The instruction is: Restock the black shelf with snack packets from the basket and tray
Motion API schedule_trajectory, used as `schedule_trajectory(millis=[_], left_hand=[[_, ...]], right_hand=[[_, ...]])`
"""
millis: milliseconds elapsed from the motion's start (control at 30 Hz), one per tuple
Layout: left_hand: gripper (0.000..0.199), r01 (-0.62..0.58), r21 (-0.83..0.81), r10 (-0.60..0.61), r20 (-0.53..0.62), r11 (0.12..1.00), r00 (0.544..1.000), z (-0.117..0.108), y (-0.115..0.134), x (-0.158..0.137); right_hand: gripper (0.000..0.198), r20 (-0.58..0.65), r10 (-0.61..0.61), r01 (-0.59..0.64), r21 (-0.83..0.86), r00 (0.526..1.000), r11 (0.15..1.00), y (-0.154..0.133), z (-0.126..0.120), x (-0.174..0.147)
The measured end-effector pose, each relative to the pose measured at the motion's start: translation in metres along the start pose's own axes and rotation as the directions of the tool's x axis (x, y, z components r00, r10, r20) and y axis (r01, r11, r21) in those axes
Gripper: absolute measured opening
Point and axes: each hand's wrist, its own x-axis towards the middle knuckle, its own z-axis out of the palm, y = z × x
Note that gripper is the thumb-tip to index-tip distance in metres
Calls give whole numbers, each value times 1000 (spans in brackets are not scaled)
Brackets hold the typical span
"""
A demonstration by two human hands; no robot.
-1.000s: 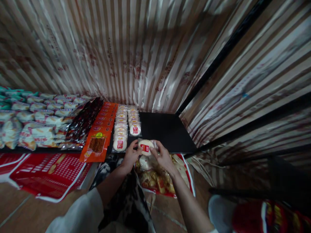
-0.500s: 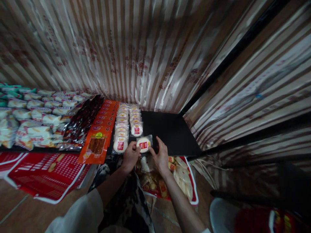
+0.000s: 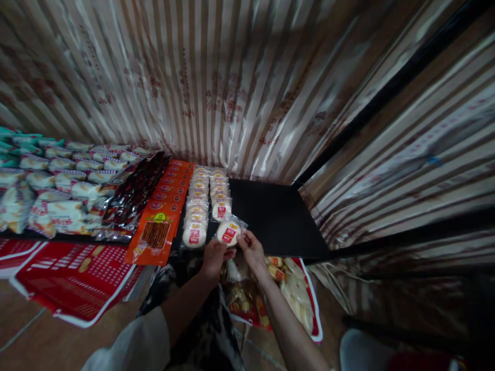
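"Packet [image 3: 227,234], round and white in clear wrap with a red label, is pictured near the front edge of a black shelf [image 3: 286,219]. Who has it?"

"Left hand [image 3: 214,259] and right hand [image 3: 252,251], together. Fingers of the left grip its near left edge; those of the right pinch the wrapper at its right side."

"Is it resting on the shelf?"

"Cannot tell. It faces label up, just in front of the right-hand row [image 3: 221,193] of matching packets. Whether the wrappers touch is unclear."

"What stands to the left?"

"A left-hand row [image 3: 197,208], same goods, overlapping and reaching closer to the front edge. Beside it lie orange packets [image 3: 158,221], then dark glossy packets [image 3: 135,188], then white bags [image 3: 64,214], with green bags [image 3: 23,139] at far left."

"And below and behind?"

"A red basket [image 3: 73,281] with a white rim sits lower left; wrapped food [image 3: 297,293] fills another container beneath the hands. A striped sheet [image 3: 193,87] hangs behind."
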Motion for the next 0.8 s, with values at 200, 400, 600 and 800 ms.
schedule_trajectory(millis=[200, 400, 600, 800], left_hand=[[9, -29, 181, 35, -30, 983, 999, -2, -2, 3], [23, -136, 350, 152, -20, 927, 988, 5, 19, 11], [45, -97, 446, 120, -23, 890, 992, 8, 22, 29], [28, -174, 512, 163, 66, 841, 984, 1, 19, 16]], right_hand=[[29, 55, -115, 127, -322, 992, 938, -2, -4, 38], [27, 49, -185, 183, -525, 982, 831, 3, 17, 61], [26, -9, -240, 161, -718, 971, 677, 0, 27, 65], [30, -85, -218, 116, -632, 972, 766, 0, 33, 63]])
